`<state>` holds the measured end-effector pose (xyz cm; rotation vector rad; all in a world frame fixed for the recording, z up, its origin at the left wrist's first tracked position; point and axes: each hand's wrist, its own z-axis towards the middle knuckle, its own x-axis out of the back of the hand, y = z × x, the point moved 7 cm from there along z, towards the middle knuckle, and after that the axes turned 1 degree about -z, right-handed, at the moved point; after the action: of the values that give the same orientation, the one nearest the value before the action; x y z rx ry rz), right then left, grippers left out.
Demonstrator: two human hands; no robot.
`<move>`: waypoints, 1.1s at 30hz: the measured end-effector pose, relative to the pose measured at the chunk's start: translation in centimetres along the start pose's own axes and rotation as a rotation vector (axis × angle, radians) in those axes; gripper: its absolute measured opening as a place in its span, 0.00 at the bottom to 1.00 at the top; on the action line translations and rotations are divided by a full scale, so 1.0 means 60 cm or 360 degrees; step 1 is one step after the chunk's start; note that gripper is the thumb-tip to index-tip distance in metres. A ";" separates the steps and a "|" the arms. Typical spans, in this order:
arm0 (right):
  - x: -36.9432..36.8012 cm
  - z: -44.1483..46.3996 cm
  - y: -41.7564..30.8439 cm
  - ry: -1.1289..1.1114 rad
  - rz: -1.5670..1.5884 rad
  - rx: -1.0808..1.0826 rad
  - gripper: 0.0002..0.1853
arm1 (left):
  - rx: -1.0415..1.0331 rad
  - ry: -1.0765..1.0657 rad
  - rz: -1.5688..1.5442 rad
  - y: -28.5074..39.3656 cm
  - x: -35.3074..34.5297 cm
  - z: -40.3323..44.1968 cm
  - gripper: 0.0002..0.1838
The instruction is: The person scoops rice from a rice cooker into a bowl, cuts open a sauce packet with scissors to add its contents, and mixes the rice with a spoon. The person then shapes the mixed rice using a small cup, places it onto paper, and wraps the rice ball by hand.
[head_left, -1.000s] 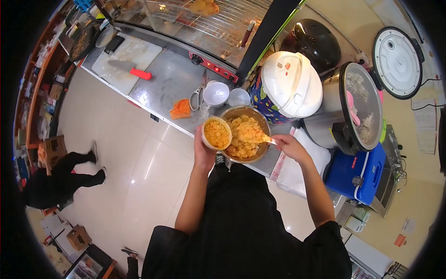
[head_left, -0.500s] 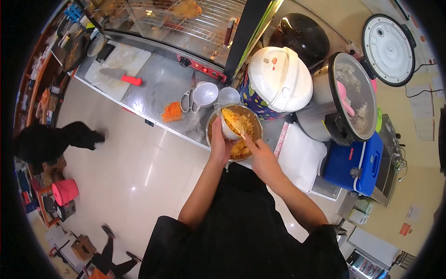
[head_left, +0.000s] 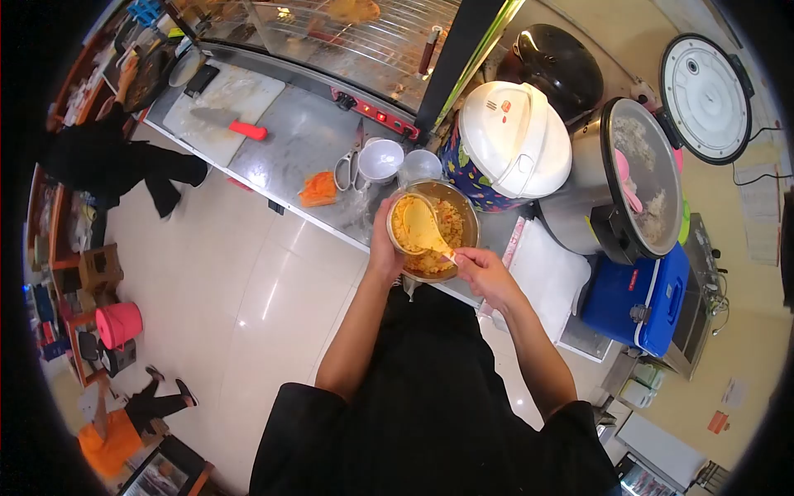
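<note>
My left hand (head_left: 383, 246) is wrapped around a small bowl (head_left: 394, 240) filled with yellow fried rice. In my right hand (head_left: 490, 278) is the handle of a pale rice paddle (head_left: 424, 229), whose blade lies flat on the rice in the small bowl. Both hands are over a steel mixing bowl (head_left: 472, 217) with more fried rice in it, standing at the counter's front edge. Just beyond it are two white cups (head_left: 381, 159), a pair of scissors (head_left: 346, 171) and some shredded orange food (head_left: 318, 189).
Right of the bowl stand a white-lidded cooker (head_left: 517, 140), white sheets (head_left: 542, 269), a large open rice pot (head_left: 583, 174) and a blue cool box (head_left: 633, 298). A red-handled knife (head_left: 246, 130) lies on a cutting board (head_left: 269, 85). One person in black (head_left: 99, 157) is at far left, another in orange (head_left: 112, 442) lower left.
The small bowl has turned from tilted to facing up, and the paddle now lies flat over its rice. My right hand has shifted slightly right and down. Both people have moved.
</note>
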<state>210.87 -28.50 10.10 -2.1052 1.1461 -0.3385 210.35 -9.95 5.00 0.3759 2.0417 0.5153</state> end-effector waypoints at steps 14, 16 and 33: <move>0.059 0.013 -0.040 0.0052 -0.0510 0.0488 0.15 | -0.0239 -0.0012 0.0001 0.041 0.044 0.024 0.22; 0.087 0.018 -0.046 0.0387 -0.1152 0.0599 0.11 | -0.0274 0.0048 0.0044 0.061 0.059 0.018 0.23; 0.101 0.053 0.046 0.0159 -0.0452 0.0023 0.14 | -0.0320 0.0052 -0.0006 0.058 0.076 0.013 0.26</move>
<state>214.27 -32.97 5.30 -2.2621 0.8948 -0.5879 208.98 -4.68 3.02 0.2441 1.9997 0.7218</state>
